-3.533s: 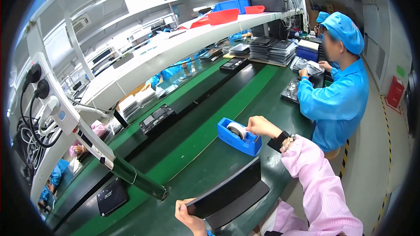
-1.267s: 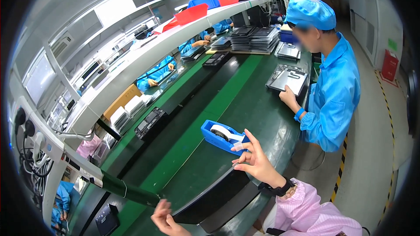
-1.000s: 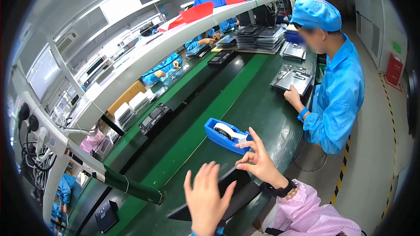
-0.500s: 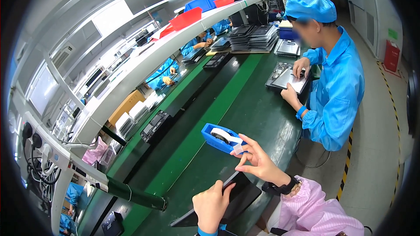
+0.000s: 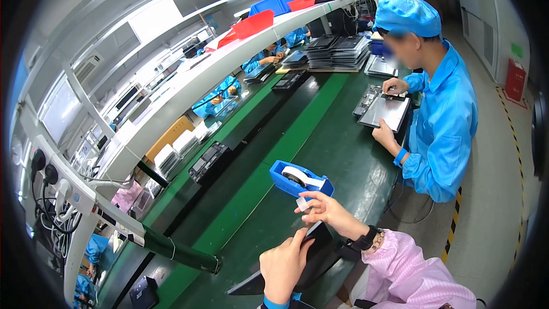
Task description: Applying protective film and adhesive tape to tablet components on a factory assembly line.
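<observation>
Dark panel: tilted above the desk, on the near side of the blue tape dispenser.
Left hand: pinched the panel's upper edge between thumb and fingers.
Right hand: curled nearer than the dispenser, tape strip at its fingertips; pinched or merely stuck, unclear.
Panel handling: probably light, stiff, slippery; best gripped by edges.
Tape handling: likely limp, clingy; best held at one end.

The tape dispenser is blue, the panel black.
</observation>
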Action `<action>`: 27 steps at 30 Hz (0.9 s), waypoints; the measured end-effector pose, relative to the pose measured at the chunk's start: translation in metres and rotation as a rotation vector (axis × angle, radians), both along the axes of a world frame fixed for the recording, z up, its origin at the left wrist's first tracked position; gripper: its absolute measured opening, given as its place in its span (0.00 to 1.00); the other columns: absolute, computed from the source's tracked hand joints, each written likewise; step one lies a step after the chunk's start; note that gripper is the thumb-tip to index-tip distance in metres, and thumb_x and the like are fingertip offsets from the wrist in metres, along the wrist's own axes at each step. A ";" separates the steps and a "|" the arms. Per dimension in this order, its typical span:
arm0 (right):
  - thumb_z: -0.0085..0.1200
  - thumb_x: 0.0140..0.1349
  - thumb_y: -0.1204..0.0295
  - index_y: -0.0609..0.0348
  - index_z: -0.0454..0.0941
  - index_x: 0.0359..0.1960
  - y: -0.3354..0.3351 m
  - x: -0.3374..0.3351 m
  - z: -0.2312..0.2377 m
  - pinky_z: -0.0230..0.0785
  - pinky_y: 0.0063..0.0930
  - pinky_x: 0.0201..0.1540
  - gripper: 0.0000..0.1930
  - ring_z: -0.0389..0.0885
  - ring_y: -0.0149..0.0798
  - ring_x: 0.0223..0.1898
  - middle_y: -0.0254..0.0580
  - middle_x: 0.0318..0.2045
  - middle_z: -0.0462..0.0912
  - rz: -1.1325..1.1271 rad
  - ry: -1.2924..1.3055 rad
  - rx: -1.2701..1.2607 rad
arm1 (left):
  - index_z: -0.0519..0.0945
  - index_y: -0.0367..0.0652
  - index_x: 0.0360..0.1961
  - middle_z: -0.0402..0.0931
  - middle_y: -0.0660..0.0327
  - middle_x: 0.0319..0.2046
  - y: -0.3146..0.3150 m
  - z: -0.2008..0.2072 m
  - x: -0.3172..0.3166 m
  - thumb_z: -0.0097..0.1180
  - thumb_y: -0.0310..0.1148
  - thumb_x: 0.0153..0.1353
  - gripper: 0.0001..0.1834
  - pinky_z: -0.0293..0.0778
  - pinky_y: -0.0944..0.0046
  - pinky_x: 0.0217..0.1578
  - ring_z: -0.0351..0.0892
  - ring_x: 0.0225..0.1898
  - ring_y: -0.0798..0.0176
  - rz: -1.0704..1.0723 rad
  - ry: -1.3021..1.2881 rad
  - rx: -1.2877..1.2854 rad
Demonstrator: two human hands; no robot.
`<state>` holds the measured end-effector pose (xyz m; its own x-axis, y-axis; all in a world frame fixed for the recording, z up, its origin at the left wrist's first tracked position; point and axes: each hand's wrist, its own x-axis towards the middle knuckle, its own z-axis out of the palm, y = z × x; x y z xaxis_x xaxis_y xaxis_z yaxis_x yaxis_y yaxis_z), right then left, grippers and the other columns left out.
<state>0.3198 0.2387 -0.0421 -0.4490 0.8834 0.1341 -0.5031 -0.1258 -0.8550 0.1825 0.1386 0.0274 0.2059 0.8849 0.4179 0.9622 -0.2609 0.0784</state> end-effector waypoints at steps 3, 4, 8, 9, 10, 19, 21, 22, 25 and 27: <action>0.54 0.59 0.73 0.64 0.69 0.44 0.005 0.008 -0.007 0.68 0.26 0.45 0.14 0.79 0.35 0.36 0.48 0.38 0.81 -0.143 -0.020 0.034 | 0.77 0.51 0.32 0.77 0.64 0.17 0.001 -0.001 -0.004 0.59 0.43 0.53 0.11 0.65 0.64 0.16 0.76 0.18 0.60 -0.004 -0.024 0.006; 0.53 0.59 0.74 0.64 0.70 0.43 0.005 0.014 -0.007 0.67 0.26 0.47 0.12 0.79 0.35 0.37 0.47 0.37 0.81 -0.156 0.002 0.049 | 0.77 0.51 0.32 0.77 0.64 0.17 0.001 0.000 -0.004 0.59 0.43 0.53 0.11 0.65 0.64 0.16 0.76 0.18 0.60 -0.003 -0.030 0.007; 0.53 0.59 0.73 0.59 0.72 0.38 -0.005 0.030 -0.004 0.62 0.29 0.54 0.07 0.77 0.38 0.44 0.46 0.35 0.80 -0.158 0.287 -0.029 | 0.77 0.50 0.30 0.77 0.63 0.18 0.001 0.002 -0.003 0.59 0.44 0.53 0.11 0.66 0.63 0.16 0.77 0.18 0.59 0.008 -0.044 -0.021; 0.53 0.59 0.73 0.59 0.72 0.38 -0.008 0.030 -0.003 0.62 0.29 0.54 0.07 0.77 0.38 0.44 0.46 0.35 0.80 -0.156 0.282 -0.031 | 0.77 0.50 0.30 0.77 0.63 0.17 0.003 0.002 -0.004 0.59 0.44 0.53 0.11 0.66 0.63 0.16 0.77 0.18 0.59 0.007 -0.048 -0.023; 0.53 0.59 0.73 0.57 0.73 0.36 -0.013 0.029 -0.003 0.60 0.31 0.56 0.05 0.75 0.38 0.47 0.45 0.37 0.79 -0.129 0.353 -0.062 | 0.77 0.50 0.30 0.77 0.63 0.17 0.004 0.002 -0.005 0.59 0.44 0.53 0.11 0.66 0.63 0.16 0.77 0.18 0.59 0.009 -0.053 -0.025; 0.59 0.52 0.76 0.55 0.77 0.25 -0.036 0.021 0.001 0.53 0.36 0.59 0.02 0.63 0.36 0.54 0.38 0.49 0.67 -0.190 0.080 0.174 | 0.73 0.49 0.28 0.72 0.65 0.14 0.006 0.000 -0.008 0.57 0.43 0.55 0.11 0.65 0.63 0.14 0.74 0.15 0.60 -0.023 -0.045 -0.015; 0.59 0.51 0.76 0.55 0.78 0.25 -0.036 0.020 -0.001 0.53 0.35 0.58 0.03 0.63 0.36 0.54 0.37 0.48 0.66 -0.240 -0.026 0.261 | 0.73 0.49 0.28 0.72 0.65 0.14 0.006 0.000 -0.008 0.57 0.43 0.55 0.11 0.65 0.62 0.14 0.74 0.15 0.60 -0.021 -0.035 -0.012; 0.59 0.51 0.77 0.56 0.78 0.26 -0.037 0.020 -0.002 0.51 0.32 0.58 0.03 0.63 0.35 0.53 0.37 0.47 0.67 -0.271 -0.018 0.267 | 0.73 0.49 0.28 0.72 0.65 0.14 0.006 0.000 -0.008 0.57 0.43 0.55 0.11 0.65 0.62 0.14 0.74 0.15 0.60 -0.022 -0.035 -0.014; 0.60 0.50 0.78 0.57 0.77 0.35 -0.033 0.025 -0.010 0.51 0.31 0.58 0.10 0.65 0.35 0.53 0.38 0.46 0.68 -0.297 0.055 0.271 | 0.73 0.49 0.27 0.72 0.65 0.14 0.005 0.001 -0.008 0.56 0.44 0.56 0.11 0.65 0.63 0.13 0.75 0.15 0.60 -0.027 -0.024 -0.005; 0.60 0.50 0.79 0.57 0.75 0.42 -0.033 0.027 -0.011 0.53 0.32 0.58 0.16 0.66 0.36 0.53 0.39 0.47 0.68 -0.300 0.118 0.264 | 0.73 0.49 0.27 0.73 0.64 0.14 0.006 0.001 -0.009 0.56 0.44 0.56 0.12 0.66 0.62 0.14 0.75 0.15 0.59 -0.017 -0.010 -0.010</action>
